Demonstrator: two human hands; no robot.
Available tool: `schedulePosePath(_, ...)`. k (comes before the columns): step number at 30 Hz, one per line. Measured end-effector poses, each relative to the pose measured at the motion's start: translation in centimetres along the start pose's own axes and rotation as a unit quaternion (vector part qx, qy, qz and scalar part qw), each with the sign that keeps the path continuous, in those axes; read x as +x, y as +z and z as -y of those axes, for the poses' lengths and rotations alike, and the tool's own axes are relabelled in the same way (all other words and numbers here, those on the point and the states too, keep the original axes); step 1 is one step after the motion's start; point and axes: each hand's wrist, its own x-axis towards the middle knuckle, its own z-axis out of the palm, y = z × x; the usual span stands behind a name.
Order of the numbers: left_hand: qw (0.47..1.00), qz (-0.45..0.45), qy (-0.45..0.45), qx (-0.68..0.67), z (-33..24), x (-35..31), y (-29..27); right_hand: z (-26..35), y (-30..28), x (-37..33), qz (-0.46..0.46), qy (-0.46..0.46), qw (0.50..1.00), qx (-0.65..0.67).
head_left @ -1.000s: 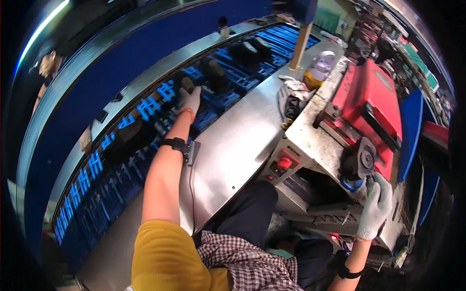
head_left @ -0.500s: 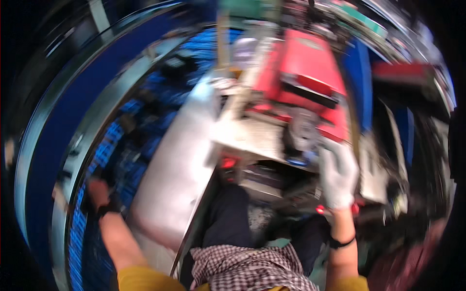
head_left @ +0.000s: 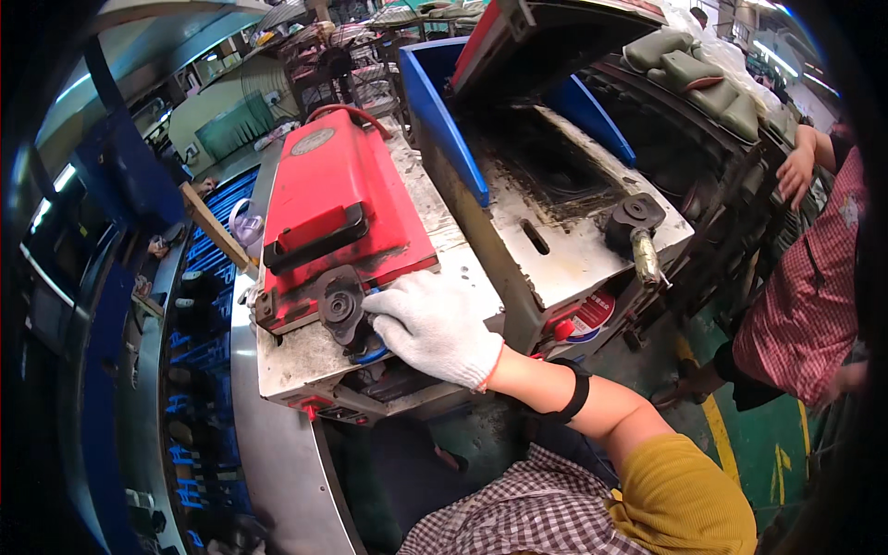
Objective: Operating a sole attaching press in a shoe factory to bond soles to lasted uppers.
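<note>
My right hand point(head_left: 435, 326), in a white knit glove, is closed at the dark round latch point(head_left: 342, 307) on the front of a red-lidded press. Its fingertips lie against the latch's right side. A bit of blue handle point(head_left: 372, 354) shows under the glove; the rest is hidden by the hand. The red lid point(head_left: 338, 199) is down, with a black bar handle point(head_left: 316, 239) across its front. My left hand is out of view.
A second press to the right has its lid point(head_left: 546, 46) raised between blue side panels and a similar latch point(head_left: 635, 218) with a wrapped handle. A conveyor with blue racks point(head_left: 185, 421) runs along the left. Another person point(head_left: 809, 287) stands at the right.
My view has swung, so the presses now sit further left. My right hand has come to the latch from beside it. My left hand, seen over the blue racks before, has left the view.
</note>
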Motion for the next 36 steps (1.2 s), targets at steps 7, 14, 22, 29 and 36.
schedulePosePath(7,0.9,0.43,-0.055,-0.046,4.2,-21.7,16.0,3.4,-3.5,-1.7,0.069,-0.104,0.941,0.314)
schedulePosePath(14,0.749,0.643,-0.086,0.135,10.0,-37.7,29.9,2.8,-11.0,-3.4,0.234,0.112,0.803,0.537)
schedulePosePath(22,0.54,0.782,0.288,0.118,11.7,-46.1,45.1,-10.4,-25.2,-0.6,0.08,0.268,0.779,0.561)
schedulePosePath(29,0.476,0.658,0.581,0.049,12.6,-55.3,61.6,-24.3,-25.9,9.8,0.015,0.286,0.957,0.047)
schedulePosePath(36,0.342,0.533,0.755,0.169,13.2,-63.6,67.5,-31.7,-21.6,12.5,0.251,0.266,0.893,-0.262)
